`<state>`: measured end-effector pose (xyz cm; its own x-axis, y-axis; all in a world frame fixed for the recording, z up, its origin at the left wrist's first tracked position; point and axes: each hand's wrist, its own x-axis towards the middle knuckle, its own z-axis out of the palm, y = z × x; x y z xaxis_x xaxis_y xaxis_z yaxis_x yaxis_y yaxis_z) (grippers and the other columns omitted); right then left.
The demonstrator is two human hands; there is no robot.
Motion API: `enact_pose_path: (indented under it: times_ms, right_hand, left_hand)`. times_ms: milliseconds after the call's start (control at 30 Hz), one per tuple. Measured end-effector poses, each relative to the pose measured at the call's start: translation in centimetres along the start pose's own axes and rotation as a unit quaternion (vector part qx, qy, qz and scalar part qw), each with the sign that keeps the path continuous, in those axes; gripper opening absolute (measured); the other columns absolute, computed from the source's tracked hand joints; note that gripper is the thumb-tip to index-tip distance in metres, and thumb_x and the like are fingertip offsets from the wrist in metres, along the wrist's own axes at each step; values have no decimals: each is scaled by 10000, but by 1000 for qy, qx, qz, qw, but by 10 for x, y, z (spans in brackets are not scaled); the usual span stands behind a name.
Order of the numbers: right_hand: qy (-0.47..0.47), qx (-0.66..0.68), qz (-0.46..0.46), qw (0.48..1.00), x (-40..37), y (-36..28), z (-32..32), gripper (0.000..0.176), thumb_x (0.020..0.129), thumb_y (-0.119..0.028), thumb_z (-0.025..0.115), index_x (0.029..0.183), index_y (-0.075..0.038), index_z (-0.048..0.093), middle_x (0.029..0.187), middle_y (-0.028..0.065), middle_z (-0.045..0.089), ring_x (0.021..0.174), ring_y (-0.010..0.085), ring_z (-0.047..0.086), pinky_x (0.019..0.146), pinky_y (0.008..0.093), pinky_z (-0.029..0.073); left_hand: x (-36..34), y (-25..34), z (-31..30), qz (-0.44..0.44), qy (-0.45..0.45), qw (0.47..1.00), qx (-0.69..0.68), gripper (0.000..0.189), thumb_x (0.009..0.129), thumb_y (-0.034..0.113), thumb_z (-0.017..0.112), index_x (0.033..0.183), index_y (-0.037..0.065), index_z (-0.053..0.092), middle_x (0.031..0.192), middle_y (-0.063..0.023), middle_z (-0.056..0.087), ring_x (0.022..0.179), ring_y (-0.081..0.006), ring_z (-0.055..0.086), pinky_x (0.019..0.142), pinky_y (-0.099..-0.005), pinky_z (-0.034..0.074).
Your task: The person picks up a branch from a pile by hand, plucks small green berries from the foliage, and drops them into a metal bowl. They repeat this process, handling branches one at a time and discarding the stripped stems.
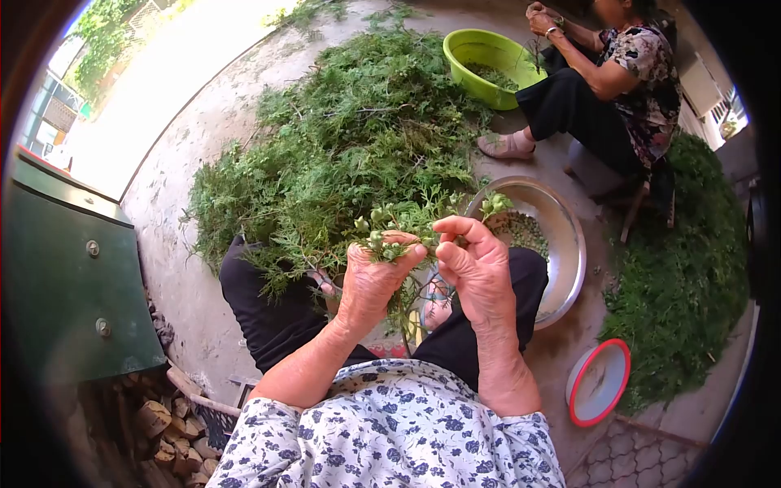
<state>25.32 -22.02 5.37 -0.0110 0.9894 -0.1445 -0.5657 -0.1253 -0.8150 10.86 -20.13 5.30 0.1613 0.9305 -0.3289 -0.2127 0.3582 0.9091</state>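
Note:
My left hand point(370, 281) grips a leafy green sprig point(389, 232) carrying small pale green buds, held up above my knees. My right hand point(476, 264) is beside it, its fingertips pinching at the sprig's top near the buds. Both hands are over my lap in black trousers. Just beyond my right hand a steel bowl point(569, 244) on the ground holds a layer of small picked green bits.
A big heap of green sprigs point(350, 130) covers the concrete ahead. Another person sits at the far right beside a lime-green basin point(480, 49). A second green pile point(683, 276) lies right, with a red-rimmed lid point(598, 382). A dark green box point(73, 268) and chopped wood point(163, 423) are left.

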Motion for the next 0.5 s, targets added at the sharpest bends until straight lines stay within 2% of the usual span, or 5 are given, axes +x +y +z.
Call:
enact_pose_path:
  times_ms: [67,200,267,300,500]
  right_hand:
    - [-6,-9,-2,1000,0,5,2,251,787,-14,668,1025,18,591,803,-23,503,583,17,424,478,160,322]
    - [19,-137,-56,989,1,10,0,159,815,-108,669,922,0,620,793,-9,513,556,15,427,473,165,336]
    - [26,55,54,997,3,7,-7,143,849,-136,629,873,1,599,805,20,526,582,41,465,504,173,372]
    - [-8,99,34,994,4,5,-8,178,866,-183,612,890,-11,572,788,35,555,604,66,494,529,183,396]
    - [17,115,17,993,-2,9,-3,249,852,-183,625,1018,-17,541,723,25,583,601,86,518,532,200,401]
  left_hand:
    - [1,-5,0,90,-24,994,63,53,775,68,683,818,50,657,612,46,532,521,0,411,425,-184,274]
    - [-2,0,2,67,-23,994,86,56,775,65,679,824,48,655,617,43,534,521,-7,409,432,-187,280]
    - [-5,7,2,-39,-35,998,-19,58,777,60,673,828,47,651,621,45,526,510,-13,393,441,-186,276]
    - [-5,5,3,-32,-27,998,-48,72,780,72,671,833,38,635,605,55,502,492,-20,368,443,-186,267]
    - [1,1,3,-17,-16,995,-97,107,790,99,673,840,23,615,564,71,464,467,-23,348,434,-190,260]
